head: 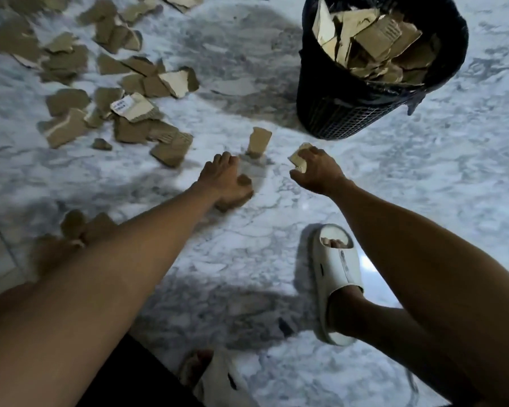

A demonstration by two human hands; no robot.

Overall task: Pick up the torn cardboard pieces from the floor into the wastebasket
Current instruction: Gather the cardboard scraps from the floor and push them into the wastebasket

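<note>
Marble-look floor, white with grey veins, and torn cardboard pieces scattered over the upper left of it. My right hand has its fingers curled round a small pale scrap, held above the floor just below the black mesh wastebasket, which is already stuffed with cardboard. My left hand is down near the floor with fingers bent; something brown sits under the palm, but it's too blurry to say if that's a piece being gripped or just shadow. One loose piece sits just past the left fingertips, apart from them. White slides on both feet, the lower one cut off by my arm. Top pile runs off frame.
</note>
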